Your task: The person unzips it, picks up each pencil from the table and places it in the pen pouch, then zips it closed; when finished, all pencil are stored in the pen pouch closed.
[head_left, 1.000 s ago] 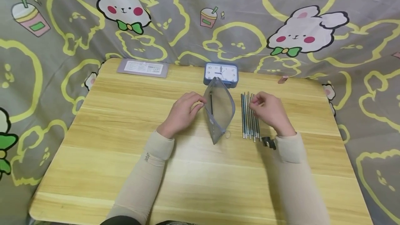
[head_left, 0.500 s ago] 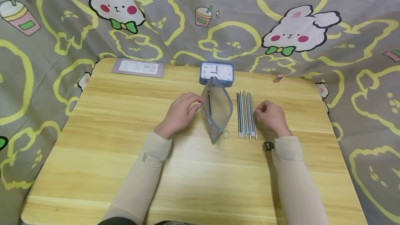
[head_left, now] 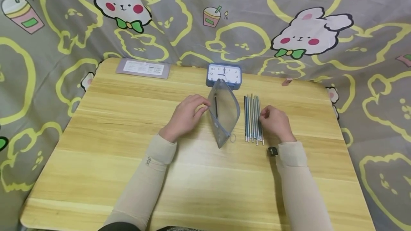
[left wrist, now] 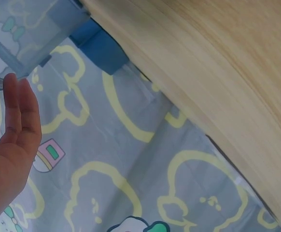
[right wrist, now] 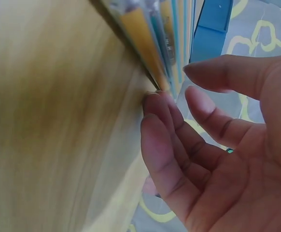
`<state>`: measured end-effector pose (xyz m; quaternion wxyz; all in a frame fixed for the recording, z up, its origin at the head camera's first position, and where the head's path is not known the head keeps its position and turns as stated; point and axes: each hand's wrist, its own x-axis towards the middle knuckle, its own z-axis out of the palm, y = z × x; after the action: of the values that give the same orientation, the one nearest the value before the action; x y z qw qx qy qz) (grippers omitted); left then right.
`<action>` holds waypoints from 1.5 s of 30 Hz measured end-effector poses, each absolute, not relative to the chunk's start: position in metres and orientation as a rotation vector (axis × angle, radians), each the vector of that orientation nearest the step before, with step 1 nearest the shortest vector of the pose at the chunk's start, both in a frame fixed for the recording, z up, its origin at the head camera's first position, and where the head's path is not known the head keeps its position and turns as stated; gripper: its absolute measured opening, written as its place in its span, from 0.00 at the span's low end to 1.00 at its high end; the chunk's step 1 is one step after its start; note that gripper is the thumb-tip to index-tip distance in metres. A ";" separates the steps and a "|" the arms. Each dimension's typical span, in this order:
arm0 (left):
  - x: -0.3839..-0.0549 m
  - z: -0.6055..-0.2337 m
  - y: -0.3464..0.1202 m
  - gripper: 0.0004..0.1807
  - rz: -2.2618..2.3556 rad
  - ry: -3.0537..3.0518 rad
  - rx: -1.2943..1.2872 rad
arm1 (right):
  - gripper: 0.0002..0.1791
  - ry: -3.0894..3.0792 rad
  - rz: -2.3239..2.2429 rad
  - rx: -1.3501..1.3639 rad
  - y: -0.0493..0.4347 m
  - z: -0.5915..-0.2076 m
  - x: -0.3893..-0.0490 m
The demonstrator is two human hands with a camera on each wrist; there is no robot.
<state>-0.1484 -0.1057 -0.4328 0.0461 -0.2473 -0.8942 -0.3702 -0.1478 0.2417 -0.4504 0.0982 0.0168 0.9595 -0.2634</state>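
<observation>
- Head view: left hand (head_left: 185,117) pinches the gaping grey pouch (head_left: 229,109) at its 9 o'clock edge.
- Pencils (head_left: 252,120) lie on the worktop (head_left: 205,184) at the pouch's 3 o'clock.
- Right hand (head_left: 276,121), fingers loosely bent, grips nothing at the pencils' 3 o'clock.

I note the pouch (head_left: 228,113) smoky grey-blue, pencils (head_left: 252,122) in mixed blue, teal, silver and ochre, and a yellow-tan table (head_left: 205,188) streaked with wood grain. My sleeves (head_left: 139,184) are plain beige; clock (head_left: 229,76) blue-cased, white-faced; card (head_left: 142,68) mauve-grey with a white label. Curtain (head_left: 184,44) grey, patterned with yellow outlines, pink cups, and white rabbits with red cheeks and green bows.
</observation>
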 end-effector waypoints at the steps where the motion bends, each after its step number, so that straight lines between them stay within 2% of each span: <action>1: -0.148 -0.433 -0.106 0.08 -1.128 -2.730 -0.756 | 0.11 2.836 -0.778 0.050 0.241 -0.450 -0.148; 16: -0.147 -0.432 -0.105 0.08 -1.111 -2.730 -0.751 | 0.08 2.846 -0.610 0.048 0.239 -0.449 -0.144; 32: -0.149 -0.433 -0.105 0.08 -1.108 -2.733 -0.760 | 0.11 2.872 -0.609 0.085 0.235 -0.450 -0.144; 38: -0.148 -0.433 -0.104 0.08 -1.099 -2.728 -0.767 | 0.11 2.861 -0.678 0.066 0.232 -0.437 -0.142; 45: -0.148 -0.432 -0.105 0.07 -1.097 -2.727 -0.767 | 0.09 2.887 -0.803 -0.015 0.215 -0.402 -0.137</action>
<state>-0.1484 -0.1047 -0.4324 0.0521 -0.2522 -0.8964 -0.3606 -0.1368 0.2154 -0.4016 0.0727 -0.0049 0.9609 -0.2672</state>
